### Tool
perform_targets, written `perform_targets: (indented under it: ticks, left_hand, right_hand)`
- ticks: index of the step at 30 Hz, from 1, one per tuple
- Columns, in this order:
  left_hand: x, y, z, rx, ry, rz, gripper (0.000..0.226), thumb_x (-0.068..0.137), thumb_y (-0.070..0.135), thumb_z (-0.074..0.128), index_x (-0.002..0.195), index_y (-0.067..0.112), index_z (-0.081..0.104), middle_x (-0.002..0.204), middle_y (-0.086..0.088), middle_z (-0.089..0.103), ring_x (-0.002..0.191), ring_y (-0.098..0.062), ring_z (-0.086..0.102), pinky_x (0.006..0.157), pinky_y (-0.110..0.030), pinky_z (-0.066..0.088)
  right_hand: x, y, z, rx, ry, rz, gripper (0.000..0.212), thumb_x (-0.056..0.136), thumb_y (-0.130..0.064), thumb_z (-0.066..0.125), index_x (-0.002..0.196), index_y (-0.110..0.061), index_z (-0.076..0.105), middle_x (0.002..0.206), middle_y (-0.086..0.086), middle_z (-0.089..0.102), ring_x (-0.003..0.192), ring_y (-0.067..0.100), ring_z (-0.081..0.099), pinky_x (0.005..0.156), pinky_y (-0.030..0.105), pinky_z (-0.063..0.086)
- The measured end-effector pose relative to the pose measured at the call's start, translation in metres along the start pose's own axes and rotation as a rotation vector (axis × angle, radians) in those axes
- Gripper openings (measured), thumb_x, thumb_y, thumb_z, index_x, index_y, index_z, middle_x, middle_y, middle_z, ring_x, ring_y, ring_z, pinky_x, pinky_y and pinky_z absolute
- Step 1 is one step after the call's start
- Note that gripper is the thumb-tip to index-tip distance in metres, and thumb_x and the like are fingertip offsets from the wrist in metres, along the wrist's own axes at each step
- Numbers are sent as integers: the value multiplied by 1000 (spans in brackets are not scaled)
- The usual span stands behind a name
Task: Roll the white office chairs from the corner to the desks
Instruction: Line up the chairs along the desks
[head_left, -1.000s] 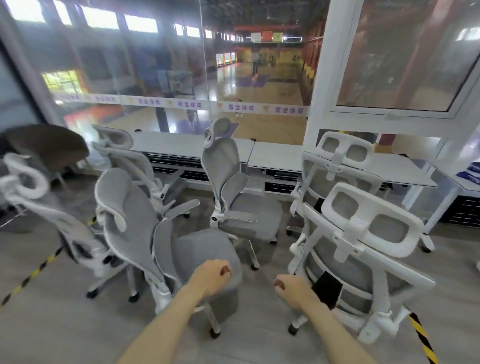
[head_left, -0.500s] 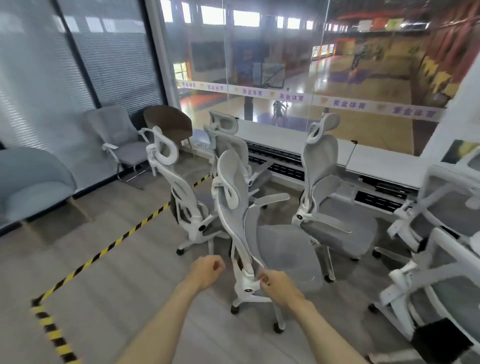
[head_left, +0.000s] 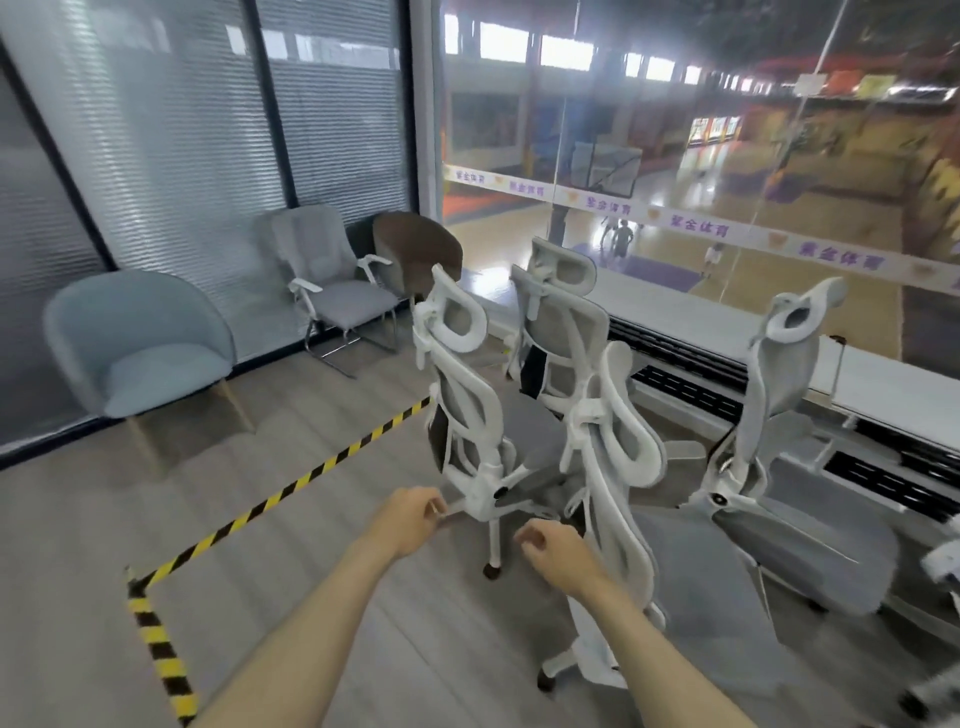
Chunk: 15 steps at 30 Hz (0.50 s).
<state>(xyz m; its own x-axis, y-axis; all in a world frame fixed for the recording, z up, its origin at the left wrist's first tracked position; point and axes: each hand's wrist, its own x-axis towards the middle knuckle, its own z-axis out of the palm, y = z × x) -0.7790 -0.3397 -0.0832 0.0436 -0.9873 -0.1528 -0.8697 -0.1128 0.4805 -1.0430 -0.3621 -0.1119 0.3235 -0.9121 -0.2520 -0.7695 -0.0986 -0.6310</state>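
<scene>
Appears barely begun: white office chairs (head_left: 460, 379) bunched together beside the window surface (head_left: 893, 395), none tucked in. Left hand (head_left: 410, 522) and right hand (head_left: 550, 551) near the chairs, fingers clenched, grasping nothing.

Four white-framed grey-mesh office chairs (head_left: 597, 415), upright on castors, clustered close, beside long white bench (head_left: 883, 387).

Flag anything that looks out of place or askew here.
Nothing looks damaged or spilled. The white office chairs stand bunched close together and turned different ways, rather than lined up along the desk.
</scene>
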Motion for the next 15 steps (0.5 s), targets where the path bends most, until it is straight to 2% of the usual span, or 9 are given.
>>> perform_targets:
  ticks: [3,7,10,12,15]
  left_hand:
    - [40,-29,-27,-79,17,-12,14,99,25,53,100,32,65,96,10,62,93,-16,63,72,-30,51]
    - [105,-65,-56,-108,11,-18,17,96,28,53,95,41,65,103,10,68,95,-16,64,80,-35,56]
    - [164,-87,-79,-99,29,-12,16,98,27,54,102,32,68,104,7,67,94,-15,64,82,-38,57]
    - [204,-101,-98,-76,26,-7,17,99,23,55,106,26,69,104,5,66,92,-15,62,77,-33,54]
    - [265,-123,-134,-28,-4,-21,17,97,21,56,105,28,70,100,6,64,90,-16,62,76,-31,53]
  right_hand:
    - [55,-28,5,15,9,-24,21,96,-28,52,105,-25,71,106,-7,70,98,12,64,91,37,54]
    - [144,-57,7,38,24,-58,17,95,-28,56,103,-34,70,105,-10,71,98,7,66,87,31,55]
    - [217,-84,4,84,44,-76,17,97,-26,57,106,-29,72,103,-8,71,95,10,66,88,34,56]
    - [267,-105,0,107,54,-96,18,99,-24,57,107,-27,73,100,-9,70,94,12,66,88,34,54]
    - [336,-141,-12,129,42,-123,18,99,-26,56,102,-37,69,97,-15,70,93,9,66,81,29,53]
